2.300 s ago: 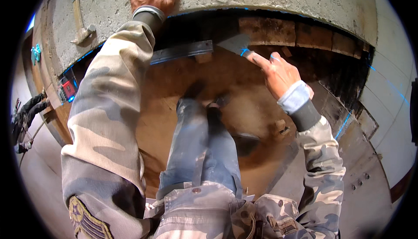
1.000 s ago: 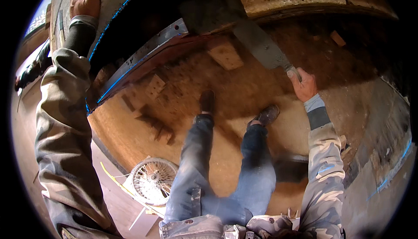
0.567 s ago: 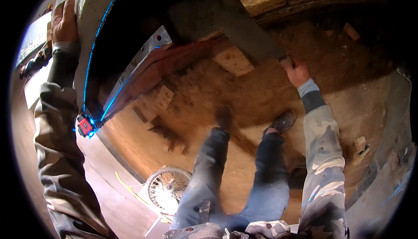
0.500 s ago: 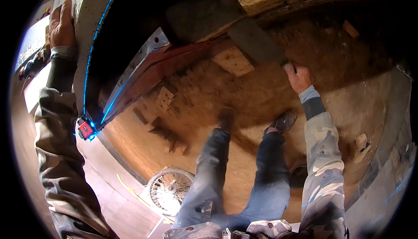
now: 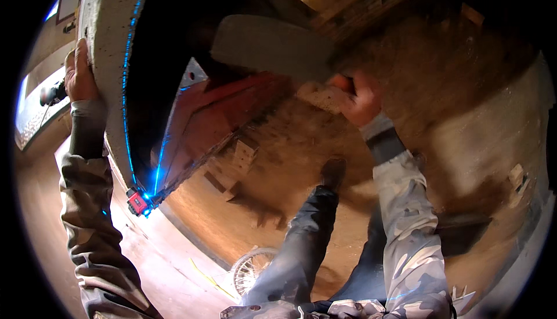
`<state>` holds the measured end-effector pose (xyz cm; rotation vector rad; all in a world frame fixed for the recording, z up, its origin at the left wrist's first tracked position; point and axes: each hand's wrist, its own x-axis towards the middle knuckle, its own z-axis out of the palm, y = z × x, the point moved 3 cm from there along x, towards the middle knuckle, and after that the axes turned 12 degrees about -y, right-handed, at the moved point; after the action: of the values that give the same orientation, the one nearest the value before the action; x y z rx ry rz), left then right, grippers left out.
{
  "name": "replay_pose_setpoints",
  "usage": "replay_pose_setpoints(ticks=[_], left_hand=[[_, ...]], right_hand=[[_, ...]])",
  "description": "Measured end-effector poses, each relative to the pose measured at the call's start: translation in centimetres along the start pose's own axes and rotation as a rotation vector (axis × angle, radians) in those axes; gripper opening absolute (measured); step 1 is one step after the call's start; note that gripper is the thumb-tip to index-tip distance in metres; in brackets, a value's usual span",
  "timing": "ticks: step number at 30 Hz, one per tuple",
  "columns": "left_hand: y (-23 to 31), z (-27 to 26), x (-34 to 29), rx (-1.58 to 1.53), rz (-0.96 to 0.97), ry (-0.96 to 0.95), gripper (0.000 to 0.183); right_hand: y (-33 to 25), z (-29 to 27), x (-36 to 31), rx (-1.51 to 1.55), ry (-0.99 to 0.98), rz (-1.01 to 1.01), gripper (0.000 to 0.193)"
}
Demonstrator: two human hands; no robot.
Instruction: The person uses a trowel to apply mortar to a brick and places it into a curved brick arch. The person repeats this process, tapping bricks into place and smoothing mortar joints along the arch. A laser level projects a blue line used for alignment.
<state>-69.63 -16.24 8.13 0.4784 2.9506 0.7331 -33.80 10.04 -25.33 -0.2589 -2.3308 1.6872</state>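
My left hand (image 5: 82,75) lies along the edge of a pale, rough concrete-like slab (image 5: 110,34), its visible fingers stretched out and not wrapped round anything. In my right hand (image 5: 361,97), closed round its near end, is a broad, flat, grey-bladed tool (image 5: 270,46). The blade points left and has a rounded far end; motion and shadow blur it, and its handle is hidden in my fist. Below the blade slopes a reddish panel (image 5: 223,107) with a metal plate (image 5: 194,73) at its upper corner. A red laser level (image 5: 138,202) throws blue lines along the slab and panel.
Wood scraps (image 5: 223,185) and a holed block (image 5: 245,154) lie on the brown, dirty floor (image 5: 301,226). A spoked wheel (image 5: 249,272) stands beside my leg. At the right are more scraps (image 5: 516,177). Deep shadow fills the gap behind the slab.
My right hand and the grey-bladed tool have swung left and nearer. The view has shifted, so the laser level and wheel sit farther right. My left hand stays on the slab edge.
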Motion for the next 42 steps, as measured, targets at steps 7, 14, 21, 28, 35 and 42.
replay_pose_setpoints(ticks=[7, 14, 21, 28, 35, 42], left_hand=[[0.3, 0.0, 0.2, 0.100, 0.060, -0.005, 0.043], [-8.1, -1.3, 2.7, 0.902, 0.353, 0.111, 0.053], [1.0, 4.1, 5.1, 0.751, 0.474, -0.091, 0.035], [23.7, 25.3, -20.7, 0.672, 0.956, -0.571, 0.017], [43.5, 53.9, -44.9, 0.627, 0.967, -1.378, 0.025], [65.2, 71.3, -56.1, 0.528, 1.044, -1.327, 0.058]], right_hand=[[3.4, 0.2, -4.0, 0.120, -0.174, 0.152, 0.025], [-5.5, -10.3, -15.7, -0.057, 0.012, 0.648, 0.045], [-19.1, -19.7, -29.6, 1.430, 0.655, 1.028, 0.042], [-10.6, -21.2, -39.0, 1.263, 1.070, 1.132, 0.036], [-5.9, -32.3, -44.7, 1.658, 1.429, 0.940, 0.035], [0.7, -47.5, -57.1, 0.936, 1.260, 1.187, 0.038]])
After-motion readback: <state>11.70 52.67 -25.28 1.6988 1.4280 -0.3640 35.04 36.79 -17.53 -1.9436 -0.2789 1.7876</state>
